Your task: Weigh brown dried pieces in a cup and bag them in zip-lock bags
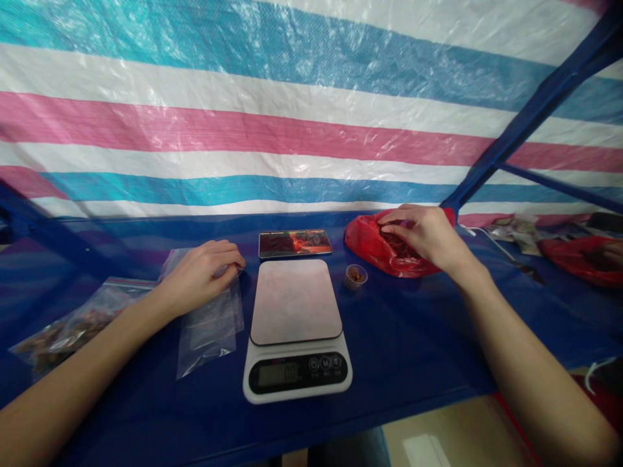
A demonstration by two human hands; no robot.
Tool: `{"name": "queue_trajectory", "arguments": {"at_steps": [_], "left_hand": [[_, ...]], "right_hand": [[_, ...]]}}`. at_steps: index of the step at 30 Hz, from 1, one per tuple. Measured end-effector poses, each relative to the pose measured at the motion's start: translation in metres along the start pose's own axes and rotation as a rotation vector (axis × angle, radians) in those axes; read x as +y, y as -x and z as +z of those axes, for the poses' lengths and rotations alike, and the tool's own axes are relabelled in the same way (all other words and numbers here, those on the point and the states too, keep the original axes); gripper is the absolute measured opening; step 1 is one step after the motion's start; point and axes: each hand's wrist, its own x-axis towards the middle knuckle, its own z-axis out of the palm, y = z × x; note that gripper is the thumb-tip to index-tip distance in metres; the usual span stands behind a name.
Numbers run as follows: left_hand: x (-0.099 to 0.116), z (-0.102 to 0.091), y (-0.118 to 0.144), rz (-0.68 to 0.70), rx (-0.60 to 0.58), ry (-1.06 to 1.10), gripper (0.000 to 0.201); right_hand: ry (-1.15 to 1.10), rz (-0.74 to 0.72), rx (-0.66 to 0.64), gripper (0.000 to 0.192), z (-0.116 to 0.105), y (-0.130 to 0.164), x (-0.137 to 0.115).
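A worker's right hand (422, 235) digs fingers-first into a soft, crinkly red bag (377, 245), likely light; the left hand (202, 272) pinches flimsy clear pouches (210, 324) near their top.

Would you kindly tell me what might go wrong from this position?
1. The right hand is inside the red bag; dark pieces might spill onto the table.
2. The small cup stands beside the scale and the bag, so the wrist might tip it.
3. The left hand rests on clear bags that may slide.
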Motion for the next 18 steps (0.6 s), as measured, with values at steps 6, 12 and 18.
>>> {"name": "queue_trajectory", "arguments": {"at_steps": [6, 12, 18], "left_hand": [[-0.0011, 0.0010, -0.0002, 0.012, 0.002, 0.003, 0.032], [-0.0014, 0.0010, -0.0011, -0.001, -0.011, 0.014, 0.032], [0.0002, 0.0000, -0.0003, -0.012, -0.020, 0.007, 0.033]], "right_hand": [[-0.017, -0.032, 0.008, 0.020, 0.0018, 0.0009, 0.0027], [-0.026, -0.040, 0.013, 0.024, 0.0038, 0.0007, 0.0055], [0.001, -0.011, 0.045, 0.017, 0.0011, 0.0002, 0.0025]]}}
